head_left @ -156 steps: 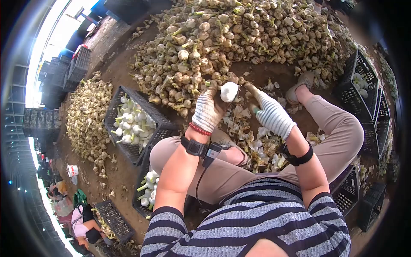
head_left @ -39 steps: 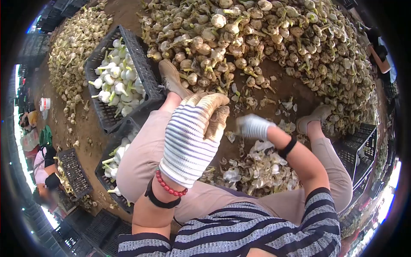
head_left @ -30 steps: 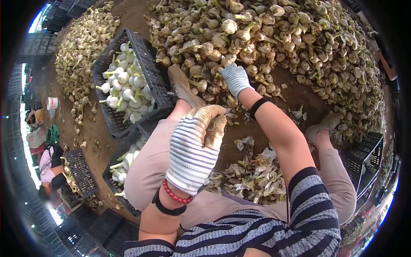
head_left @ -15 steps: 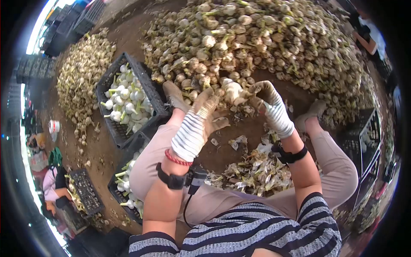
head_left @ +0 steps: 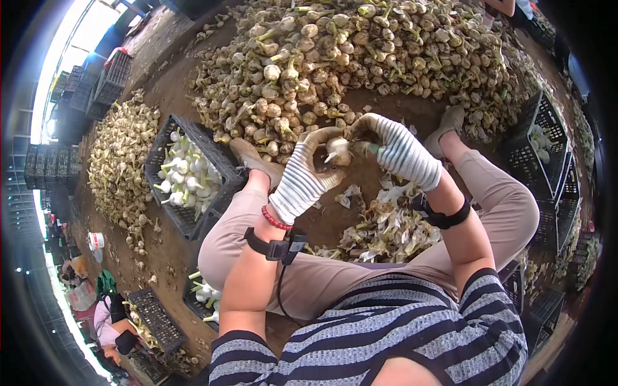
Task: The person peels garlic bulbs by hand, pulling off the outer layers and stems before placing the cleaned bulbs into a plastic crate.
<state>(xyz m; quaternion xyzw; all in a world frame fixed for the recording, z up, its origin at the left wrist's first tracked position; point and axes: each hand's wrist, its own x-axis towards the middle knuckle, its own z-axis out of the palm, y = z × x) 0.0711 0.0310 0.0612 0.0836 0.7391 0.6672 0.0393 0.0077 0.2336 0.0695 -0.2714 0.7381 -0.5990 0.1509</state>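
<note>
A garlic bulb (head_left: 339, 152) with a whitish cut stem is held up between my two gloved hands, in front of the big heap. My left hand (head_left: 308, 172), in a striped white glove with stained fingers, curls its thumb and fingers around the bulb's left side. From the other side my right hand (head_left: 400, 153), gloved alike, bends its fingers in and pinches at the bulb's edge; a small greenish spot shows by its thumb, too small to name. Loose garlic skins (head_left: 393, 228) lie beneath my hands, between my legs.
Unpeeled garlic (head_left: 386, 55) is heaped ahead, with a smaller garlic pile (head_left: 122, 161) to the left. A black crate (head_left: 215, 196) holds cleaned white bulbs beside my leg. More black crates (head_left: 537, 151) stand at the right. Another person (head_left: 109, 321) is at the lower left.
My left hand has gone from spread fingers to closing around the garlic bulb. The bulb has turned so its stem shows toward the left. My view has shifted slightly.
</note>
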